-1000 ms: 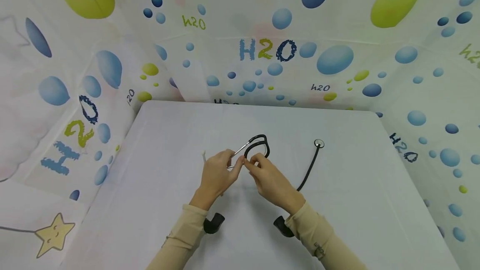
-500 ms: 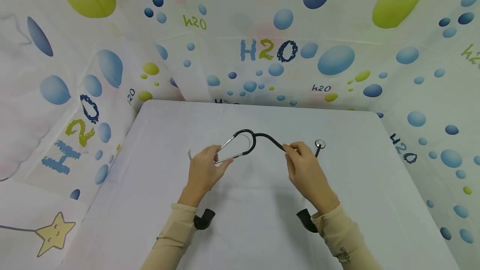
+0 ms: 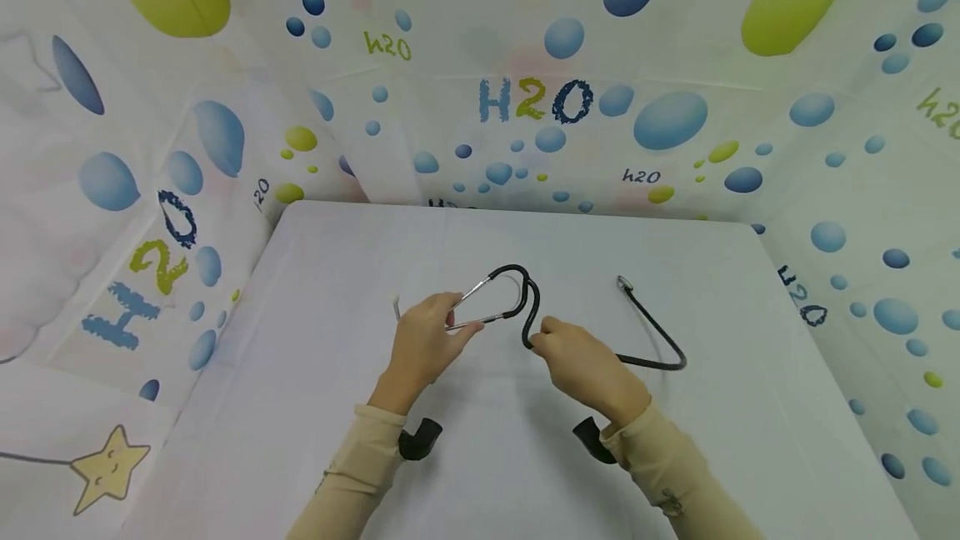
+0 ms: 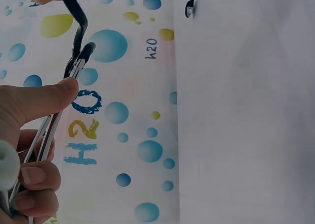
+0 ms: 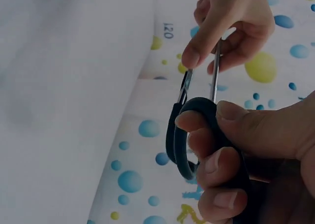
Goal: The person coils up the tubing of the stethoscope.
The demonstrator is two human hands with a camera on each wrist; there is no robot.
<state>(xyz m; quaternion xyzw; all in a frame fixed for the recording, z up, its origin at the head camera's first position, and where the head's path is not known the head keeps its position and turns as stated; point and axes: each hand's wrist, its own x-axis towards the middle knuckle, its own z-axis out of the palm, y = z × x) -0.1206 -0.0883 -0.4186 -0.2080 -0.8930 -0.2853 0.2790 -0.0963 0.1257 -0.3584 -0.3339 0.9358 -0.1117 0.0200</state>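
A stethoscope with black tubing (image 3: 533, 307) is held above the white table. My left hand (image 3: 426, 344) grips its two metal ear tubes (image 4: 47, 135), with the thumb on one side and fingers curled on the other. A pale ear tip (image 3: 396, 304) shows past that hand. My right hand (image 3: 588, 365) holds the tubing below the fork; in the right wrist view the fingers wrap round the dark tube (image 5: 183, 150). Beyond this hand the tube bends sharply and leads back to the small chest piece (image 3: 625, 282). Part of the tubing is hidden inside the right fist.
A white tabletop (image 3: 315, 273) lies under both hands, its far edge meeting a backdrop (image 3: 480, 165) printed with drops and "H2O". More printed cloth stands at the left and right. A black wrist mount (image 3: 422, 440) sits at each cuff.
My right hand moved right along the tubing, then came back left with it, so the tube now bends. The chest piece has tipped. The left hand shifted left, then slightly back, keeping the ear tubes.
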